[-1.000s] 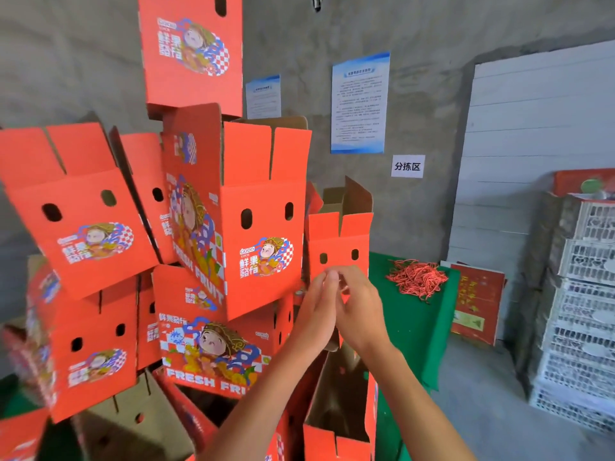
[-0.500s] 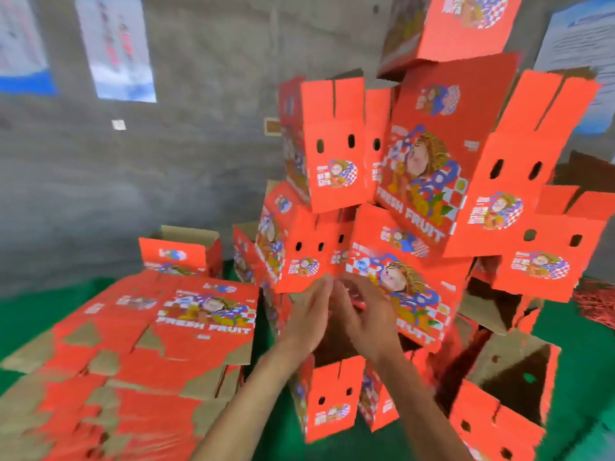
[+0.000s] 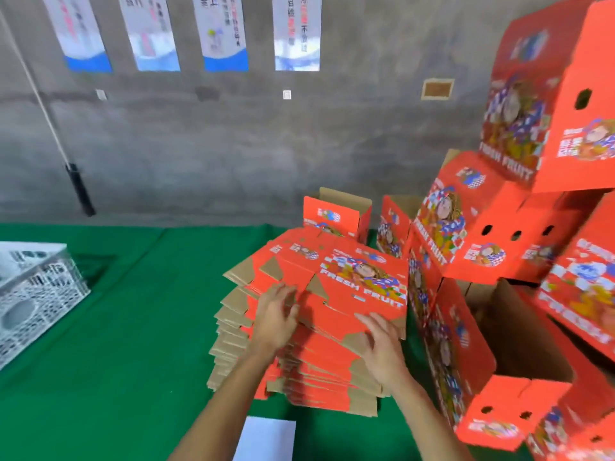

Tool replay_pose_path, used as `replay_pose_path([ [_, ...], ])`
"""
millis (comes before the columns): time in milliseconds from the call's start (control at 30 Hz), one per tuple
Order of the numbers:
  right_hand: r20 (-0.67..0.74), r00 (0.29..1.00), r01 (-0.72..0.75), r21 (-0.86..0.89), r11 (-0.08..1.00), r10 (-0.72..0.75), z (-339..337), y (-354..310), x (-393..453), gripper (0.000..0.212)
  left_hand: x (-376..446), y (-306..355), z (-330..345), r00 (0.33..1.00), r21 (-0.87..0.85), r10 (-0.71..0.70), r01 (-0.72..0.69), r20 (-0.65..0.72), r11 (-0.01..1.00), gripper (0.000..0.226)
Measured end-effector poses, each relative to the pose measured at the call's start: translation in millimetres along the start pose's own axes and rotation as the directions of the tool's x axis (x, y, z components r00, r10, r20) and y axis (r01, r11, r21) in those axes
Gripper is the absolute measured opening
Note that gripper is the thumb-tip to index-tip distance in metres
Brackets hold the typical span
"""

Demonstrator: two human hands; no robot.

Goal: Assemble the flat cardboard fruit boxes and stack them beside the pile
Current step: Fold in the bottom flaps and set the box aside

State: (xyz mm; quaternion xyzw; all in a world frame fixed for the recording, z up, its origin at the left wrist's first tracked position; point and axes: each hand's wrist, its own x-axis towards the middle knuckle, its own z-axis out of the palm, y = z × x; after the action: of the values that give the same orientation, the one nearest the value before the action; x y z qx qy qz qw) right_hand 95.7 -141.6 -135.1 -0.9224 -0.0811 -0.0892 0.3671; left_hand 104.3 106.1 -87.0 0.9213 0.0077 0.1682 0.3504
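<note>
A pile of flat red "FRESH FRUIT" cardboard boxes point(image 3: 336, 294) lies on the green cloth in the middle of the view. My left hand point(image 3: 278, 314) rests on the top sheet with fingers spread, near its left part. My right hand point(image 3: 381, 344) lies on the near right edge of the same sheet, fingers straight over the brown flap. To the right rises a stack of assembled red boxes point(image 3: 472, 237), some tilted, one open box point(image 3: 519, 331) showing its brown inside.
A white perforated plastic crate point(image 3: 36, 294) stands at the left on the green cloth point(image 3: 133, 327). A white sheet of paper point(image 3: 266, 437) lies near my arms. The grey concrete wall behind carries several posters point(image 3: 219, 31); a dark-handled pole point(image 3: 78, 191) leans against it.
The view has swung left from the assembled stack to the flat pile. My hands, held together in front of the stack before, have dropped apart onto the top flat sheet.
</note>
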Motion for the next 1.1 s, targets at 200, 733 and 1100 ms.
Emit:
replay_pose_path([
  [200, 0.107, 0.986, -0.080, -0.354, 0.932, 0.125, 20.5, 20.7, 26.8, 0.057, 37.4, -31.9, 5.5, 0.988, 0.352, -0.028, -0.028, 0.153, 0.935, 0.063],
  [733, 0.187, 0.921, 0.339, -0.817, 0.467, -0.341, 22.5, 42.4, 97.1, 0.057, 12.8, -65.9, 32.5, 0.949, 0.536, -0.091, -0.090, 0.302, 0.840, 0.066],
  [1100, 0.281, 0.943, 0.311, -0.559, 0.769, -0.178, 2.4, 52.1, 83.7, 0.062, -4.3, -30.4, 19.4, 0.961, 0.407, -0.123, 0.011, 0.250, 0.913, 0.057],
])
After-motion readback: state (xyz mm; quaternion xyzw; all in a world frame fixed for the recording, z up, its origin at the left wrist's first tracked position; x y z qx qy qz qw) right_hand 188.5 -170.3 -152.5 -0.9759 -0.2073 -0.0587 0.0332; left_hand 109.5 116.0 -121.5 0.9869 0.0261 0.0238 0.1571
